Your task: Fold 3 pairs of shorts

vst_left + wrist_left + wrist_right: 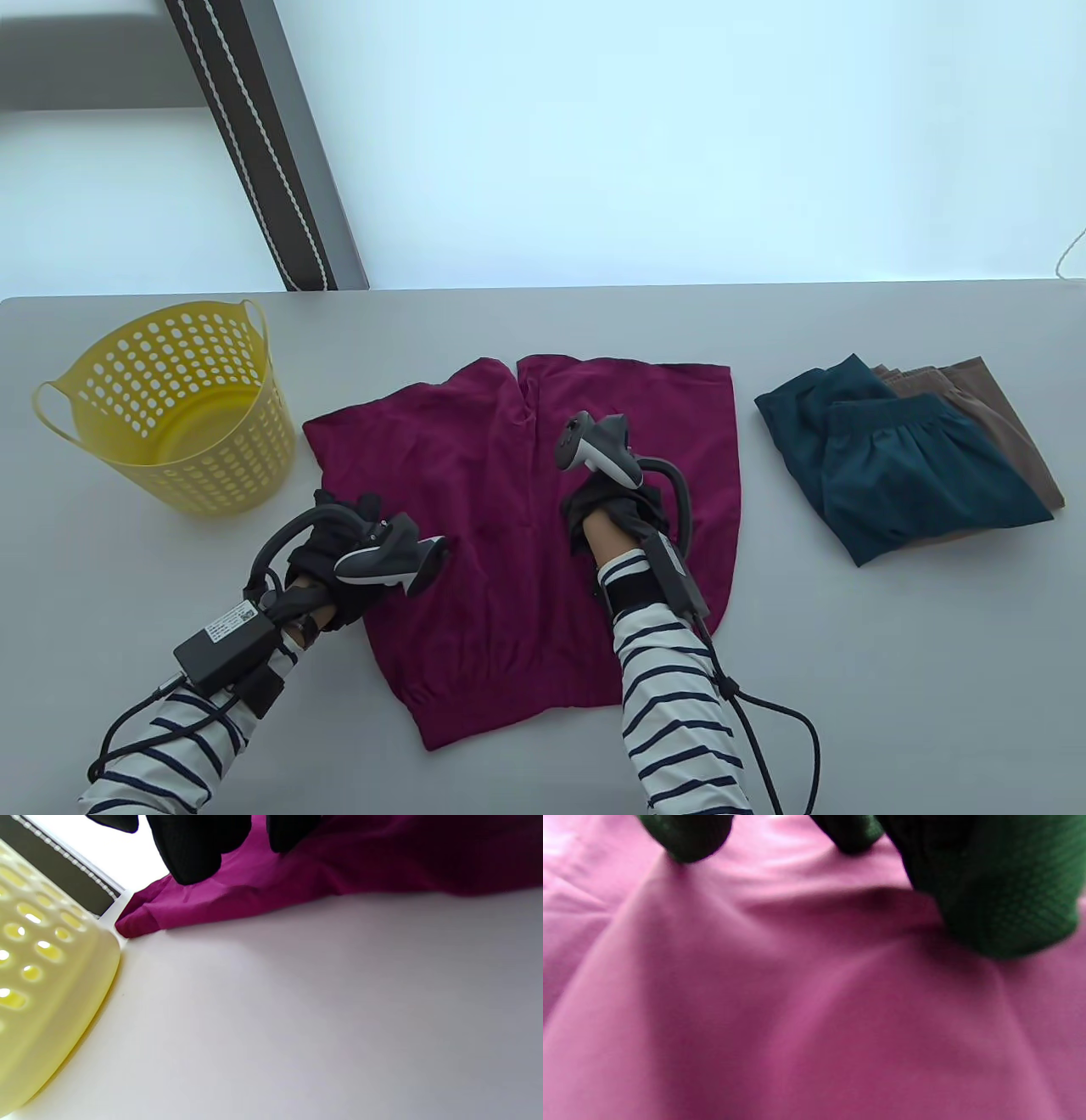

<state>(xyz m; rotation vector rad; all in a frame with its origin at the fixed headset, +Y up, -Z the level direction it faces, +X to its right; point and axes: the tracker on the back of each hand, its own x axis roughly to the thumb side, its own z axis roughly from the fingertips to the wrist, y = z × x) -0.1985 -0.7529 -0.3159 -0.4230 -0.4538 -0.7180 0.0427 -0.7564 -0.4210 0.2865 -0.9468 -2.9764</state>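
The magenta shorts (517,518) are lying spread flat on the desk (848,662), between the yellow basket (170,407) and the folded teal shorts (899,467) stacked on the brown shorts (984,399). Their left edge is being touched by the left hand (339,552), while their middle is being pressed by the right hand (615,514); whether cloth is being pinched cannot be told.

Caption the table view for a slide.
Gloved hands on spread maroon shorts, two folded pairs at right, yellow basket at left.

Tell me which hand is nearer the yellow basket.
Left. The left hand rests at the maroon shorts' left edge, just right of the yellow basket; the right hand is on the shorts' middle, farther away.
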